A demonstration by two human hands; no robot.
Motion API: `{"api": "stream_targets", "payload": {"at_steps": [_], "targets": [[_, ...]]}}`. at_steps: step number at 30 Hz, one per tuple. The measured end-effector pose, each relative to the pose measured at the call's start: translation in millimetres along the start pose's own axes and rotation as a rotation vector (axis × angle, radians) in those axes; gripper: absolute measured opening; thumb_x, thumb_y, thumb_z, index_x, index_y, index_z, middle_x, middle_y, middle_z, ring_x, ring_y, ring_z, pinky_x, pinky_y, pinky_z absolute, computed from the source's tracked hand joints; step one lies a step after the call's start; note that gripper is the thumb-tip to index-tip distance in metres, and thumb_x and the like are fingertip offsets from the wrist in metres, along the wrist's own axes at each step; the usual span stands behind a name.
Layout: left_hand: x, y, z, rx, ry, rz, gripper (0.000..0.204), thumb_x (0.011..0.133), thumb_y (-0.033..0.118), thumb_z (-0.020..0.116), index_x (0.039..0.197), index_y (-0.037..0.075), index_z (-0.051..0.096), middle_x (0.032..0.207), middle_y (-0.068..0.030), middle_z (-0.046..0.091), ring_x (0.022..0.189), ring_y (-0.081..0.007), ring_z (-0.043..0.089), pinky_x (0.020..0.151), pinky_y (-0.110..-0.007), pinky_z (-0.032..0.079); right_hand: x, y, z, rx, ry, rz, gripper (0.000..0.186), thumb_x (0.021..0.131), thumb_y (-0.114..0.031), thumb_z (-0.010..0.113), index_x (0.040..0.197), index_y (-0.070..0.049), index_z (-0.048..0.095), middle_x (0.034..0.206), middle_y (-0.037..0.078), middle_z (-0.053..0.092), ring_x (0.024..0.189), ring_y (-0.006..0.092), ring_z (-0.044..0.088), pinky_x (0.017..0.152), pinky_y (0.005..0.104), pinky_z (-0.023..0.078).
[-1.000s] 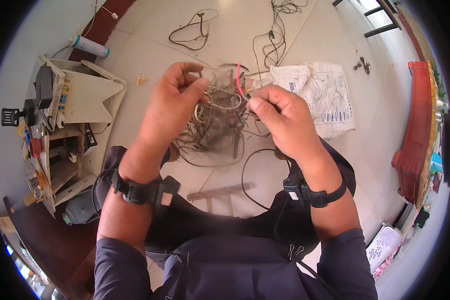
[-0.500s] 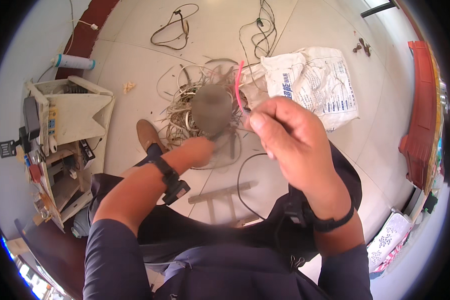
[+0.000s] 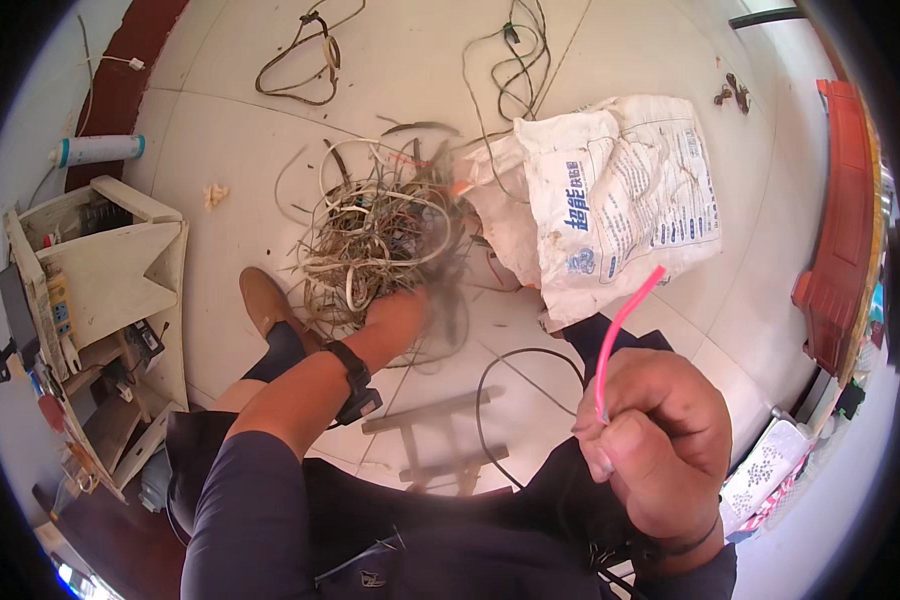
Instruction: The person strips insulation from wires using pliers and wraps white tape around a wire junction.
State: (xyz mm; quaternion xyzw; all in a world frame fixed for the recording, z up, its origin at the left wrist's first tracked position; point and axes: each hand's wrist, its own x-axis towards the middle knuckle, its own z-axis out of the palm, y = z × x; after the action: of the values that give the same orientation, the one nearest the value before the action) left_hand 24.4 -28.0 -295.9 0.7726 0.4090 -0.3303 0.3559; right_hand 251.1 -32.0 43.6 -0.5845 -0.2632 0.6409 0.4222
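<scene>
Pink wire [image 3: 615, 328] sits around 3 o'clock in view — the person's right hand [image 3: 665, 430] has it pinched, thumb against fingers. Left hand [image 3: 403, 313] is at the 5 o'clock edge of the tangled wire heap [image 3: 370, 228], fingers too blurry — can't tell. White sack [image 3: 620, 195] lies beside it, around 2 o'clock.

Layout from my seat: wire heap [image 3: 365, 225] on the floor [image 3: 240, 130], centre, slightly left. Sack [image 3: 630, 190] lies just right of it, mouth end toward the heap. Two loose cable bundles behind: one [image 3: 327, 80] back left, one [image 3: 510, 75] back centre. My left shoe [image 3: 262, 298] sits left of the heap. Wooden frame [image 3: 435, 402] on the floor, my side of the heap. Cabinet [image 3: 115, 260] far left, canister [image 3: 100, 150] behind it. Left fingers [image 3: 407, 305] at the heap's near edge; wire piece [image 3: 618, 335] in my right fingers [image 3: 627, 440], nearer me than the sack.
</scene>
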Motion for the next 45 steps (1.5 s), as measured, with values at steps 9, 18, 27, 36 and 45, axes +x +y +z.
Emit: {"api": "stream_targets", "payload": {"at_steps": [9,18,27,36,45], "targets": [[-16.0,4.4,-20.7,-0.012,-0.022,0.083,0.040,0.083,0.007,0.064,0.121,-0.001,0.054,0.111,-0.0240,0.064,0.098,-0.0382,0.069,0.072,-0.047,0.058,2.9,9.6,0.4,-0.010,0.062,-0.090,0.015,0.100,-0.013,0.060,0.095,0.001,0.062,0.076,-0.001,0.058,0.064,0.0038,0.048,0.058,0.0214,0.037],[-114.2,23.4,-102.6,-0.183,0.091,0.264,0.038,0.079,0.003,0.066,0.116,0.001,0.058,0.112,-0.0226,0.064,0.104,-0.0419,0.064,0.090,-0.046,0.051,29.3,22.0,7.6,0.013,0.032,-0.127,0.023,0.100,-0.022,0.060,0.097,0.001,0.062,0.069,0.000,0.052,0.058,0.0081,0.046,0.056,0.0231,0.037],[-234.3,-13.2,-172.0,-0.602,0.231,0.283,0.030,0.082,0.000,0.066,0.112,0.003,0.062,0.098,-0.0122,0.071,0.090,-0.0246,0.067,0.081,-0.039,0.051,45.3,21.8,4.3,0.058,0.104,-0.273,0.019,0.098,-0.022,0.062,0.093,-0.004,0.066,0.066,-0.004,0.052,0.058,0.0051,0.046,0.057,0.0222,0.038],[-287.0,-13.1,-190.5,-1.582,0.607,0.782,0.017,0.091,-0.005,0.056,0.101,0.008,0.056,0.124,-0.0234,0.062,0.120,-0.0365,0.060,0.102,-0.045,0.049,57.8,25.5,24.7,0.019,0.012,-0.263,0.020,0.099,-0.023,0.062,0.096,-0.003,0.066,0.073,-0.002,0.057,0.063,0.0073,0.050,0.060,0.0231,0.040],[-286.1,14.0,-189.2,-1.536,0.303,0.686,0.018,0.086,-0.002,0.057,0.103,0.002,0.058,0.100,-0.0179,0.066,0.080,-0.0239,0.067,0.070,-0.033,0.054,65.7,31.2,58.2,0.083,-0.038,-0.236,0.022,0.099,-0.023,0.060,0.102,-0.003,0.065,0.087,0.001,0.066,0.077,0.0076,0.059,0.068,0.0236,0.046]]}}
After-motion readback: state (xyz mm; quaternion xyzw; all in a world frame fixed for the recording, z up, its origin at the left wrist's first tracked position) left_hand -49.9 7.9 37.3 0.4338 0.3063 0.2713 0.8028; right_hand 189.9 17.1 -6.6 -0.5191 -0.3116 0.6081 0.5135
